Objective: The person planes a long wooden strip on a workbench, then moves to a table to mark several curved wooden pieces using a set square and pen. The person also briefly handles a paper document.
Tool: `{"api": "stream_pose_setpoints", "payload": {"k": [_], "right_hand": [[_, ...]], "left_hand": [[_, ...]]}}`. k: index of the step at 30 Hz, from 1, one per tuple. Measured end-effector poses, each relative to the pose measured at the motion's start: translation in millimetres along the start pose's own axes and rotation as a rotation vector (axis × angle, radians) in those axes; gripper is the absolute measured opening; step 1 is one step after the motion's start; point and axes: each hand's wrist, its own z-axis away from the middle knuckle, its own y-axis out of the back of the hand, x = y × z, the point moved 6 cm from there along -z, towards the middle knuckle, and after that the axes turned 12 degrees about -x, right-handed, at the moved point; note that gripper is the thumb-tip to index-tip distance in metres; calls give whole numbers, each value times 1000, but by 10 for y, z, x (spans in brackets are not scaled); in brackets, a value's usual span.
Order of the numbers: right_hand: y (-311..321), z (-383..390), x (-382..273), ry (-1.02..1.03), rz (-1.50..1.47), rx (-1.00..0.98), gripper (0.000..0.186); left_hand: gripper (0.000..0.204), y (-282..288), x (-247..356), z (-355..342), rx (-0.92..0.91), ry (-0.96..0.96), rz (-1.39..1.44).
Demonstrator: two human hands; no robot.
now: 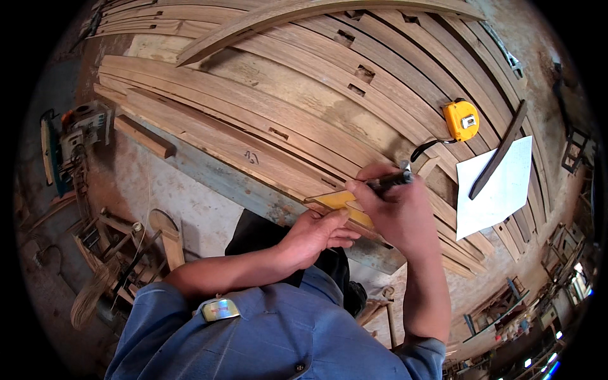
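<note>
My left hand [313,235] is at the near edge of the wooden pieces, thumb and fingers closed on the edge of a yellow triangular set square [339,200]. The set square lies on the near wooden strips, partly covered by my hands. Just to its right, my right hand [398,209] grips a dark pen [391,181], whose writing tip is hidden behind the fingers. A pencilled mark shows on the near wooden strip [215,140], left of my hands. Several strips have rectangular mortises cut into them.
A yellow tape measure [461,120] with a black strap rests on the boards. Right of it, a dark wood strip [500,152] lies across a white paper sheet [494,199]. A curved timber [272,22] crosses the far boards. A power tool [82,130] stands at left.
</note>
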Motion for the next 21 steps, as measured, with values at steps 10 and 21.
{"api": "stream_pose_setpoints", "payload": {"k": [10, 21], "right_hand": [[236, 472, 90, 265, -417, 532, 23], [-906, -154, -579, 205, 596, 61, 56]], "left_hand": [[29, 652, 285, 743, 126, -37, -238], [25, 1652, 1494, 1485, 487, -500, -93]]}}
